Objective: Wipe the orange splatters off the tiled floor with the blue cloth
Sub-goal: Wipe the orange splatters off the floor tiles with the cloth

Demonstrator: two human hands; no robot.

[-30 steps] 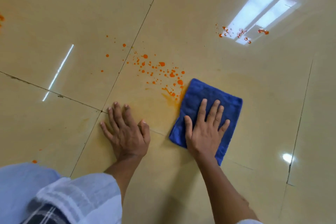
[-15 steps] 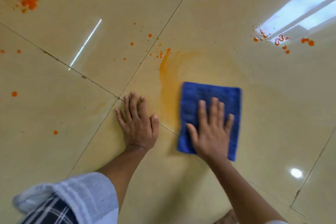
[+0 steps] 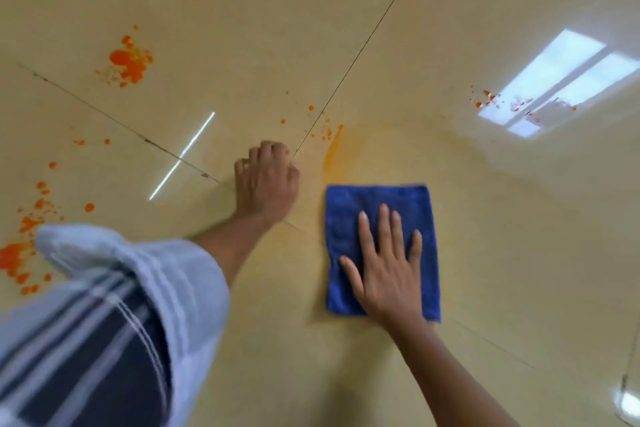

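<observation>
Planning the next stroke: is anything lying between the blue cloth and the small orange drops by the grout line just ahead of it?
Nothing visible. Bare tile with a faint orange smear lies between the blue cloth and the drops; the left hand rests off to the side.

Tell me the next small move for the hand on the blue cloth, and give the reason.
Probably push the blue cloth forward and slightly left. The right hand lies flat on it, and just beyond its far left corner an orange smear runs up to small droplets beside the grout line. That is the nearest mess. The left hand rests on the floor, bracing.
</observation>
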